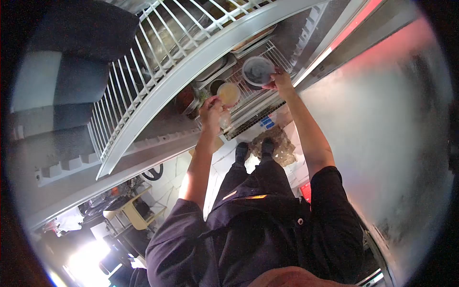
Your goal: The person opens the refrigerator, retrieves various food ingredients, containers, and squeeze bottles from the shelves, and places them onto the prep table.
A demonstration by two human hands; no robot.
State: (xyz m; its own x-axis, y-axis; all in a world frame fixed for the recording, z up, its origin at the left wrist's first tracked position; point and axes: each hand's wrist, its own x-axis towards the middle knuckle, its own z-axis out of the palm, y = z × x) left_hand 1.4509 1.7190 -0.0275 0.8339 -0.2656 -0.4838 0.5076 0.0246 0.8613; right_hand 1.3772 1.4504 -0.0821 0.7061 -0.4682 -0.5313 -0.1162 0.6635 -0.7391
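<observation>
Inside a cabinet with wire shelves, my left hand (210, 113) is closed on a small round container with a pale yellow top (229, 94). A small clear item (224, 119) shows just beneath that hand; I cannot make out what it is. To the right, my right hand (278, 81) grips the edge of a larger round container (258, 71), whitish at the rim and grey inside. Both containers are above the lower wire shelf (246, 93). A small dark round container (217, 87) is beside the yellow one.
The curved front of an upper wire shelf (191, 56) arches over the left side. Trays (216, 68) stand deeper in the cabinet. A frosted door (377, 129) is at the right. Crumpled brown material (282, 146) lies on the floor by my feet.
</observation>
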